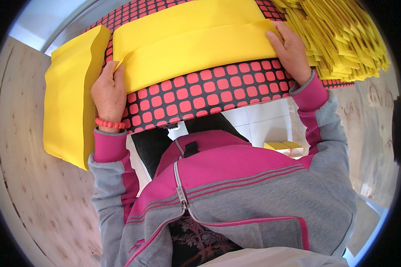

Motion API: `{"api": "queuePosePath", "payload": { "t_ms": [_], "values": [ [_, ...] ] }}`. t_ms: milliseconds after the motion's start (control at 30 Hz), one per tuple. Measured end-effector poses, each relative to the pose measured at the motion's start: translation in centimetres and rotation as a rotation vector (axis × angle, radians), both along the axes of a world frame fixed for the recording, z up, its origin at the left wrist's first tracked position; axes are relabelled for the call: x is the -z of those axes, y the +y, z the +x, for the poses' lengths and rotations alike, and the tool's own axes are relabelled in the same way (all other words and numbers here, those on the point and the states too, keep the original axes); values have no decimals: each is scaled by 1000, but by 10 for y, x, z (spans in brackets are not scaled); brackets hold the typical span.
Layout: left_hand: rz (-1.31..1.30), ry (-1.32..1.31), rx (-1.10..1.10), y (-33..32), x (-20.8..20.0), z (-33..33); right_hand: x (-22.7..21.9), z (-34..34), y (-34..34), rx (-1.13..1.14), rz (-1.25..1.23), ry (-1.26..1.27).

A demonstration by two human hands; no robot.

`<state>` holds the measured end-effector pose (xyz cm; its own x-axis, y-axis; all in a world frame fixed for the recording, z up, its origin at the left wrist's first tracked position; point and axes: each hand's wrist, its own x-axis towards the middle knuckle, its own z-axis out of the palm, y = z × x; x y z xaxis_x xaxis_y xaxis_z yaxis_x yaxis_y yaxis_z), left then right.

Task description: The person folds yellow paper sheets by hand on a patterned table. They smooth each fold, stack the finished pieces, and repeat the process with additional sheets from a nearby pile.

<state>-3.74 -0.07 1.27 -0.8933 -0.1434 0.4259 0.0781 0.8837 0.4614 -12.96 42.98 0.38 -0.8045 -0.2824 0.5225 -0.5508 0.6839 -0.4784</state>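
Note:
A wide yellow sheet (196,46) lies in front of me on a table covered with a red-and-black patterned cloth (200,91). Its near part is folded over in a long band. My left hand (109,91), with a red beaded bracelet at the wrist, pinches the sheet's near left corner, which is lifted a little. At the right end of the band, my right hand (293,51) grips the edge with the thumb on top; its other fingers are partly hidden.
A thick stack of flat yellow sheets (71,98) stands on a wooden surface (40,191) at the left. Many folded yellow pieces (338,40) are heaped at the far right. Below the table, a yellow-topped bundle (283,146) rests near the white tiled floor (265,122).

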Motion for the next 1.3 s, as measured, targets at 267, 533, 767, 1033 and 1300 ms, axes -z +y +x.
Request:
{"api": "queuePosePath", "payload": {
  "t_ms": [267,533,767,1033,1300],
  "values": [
    [-119,20,-35,-7,6,-3,0,0,-5,131,103,51],
    [-154,37,-67,-13,11,-4,-2,-11,-9,160,233,25],
    [-180,-53,-169,-9,5,-3,5,-19,-4,168,253,27],
    [-380,273,211,58,-8,23,7,-19,-2,150,228,55],
    [-267,-44,505,107,8,29,1,-14,-5,165,238,-4]
  ]
}}
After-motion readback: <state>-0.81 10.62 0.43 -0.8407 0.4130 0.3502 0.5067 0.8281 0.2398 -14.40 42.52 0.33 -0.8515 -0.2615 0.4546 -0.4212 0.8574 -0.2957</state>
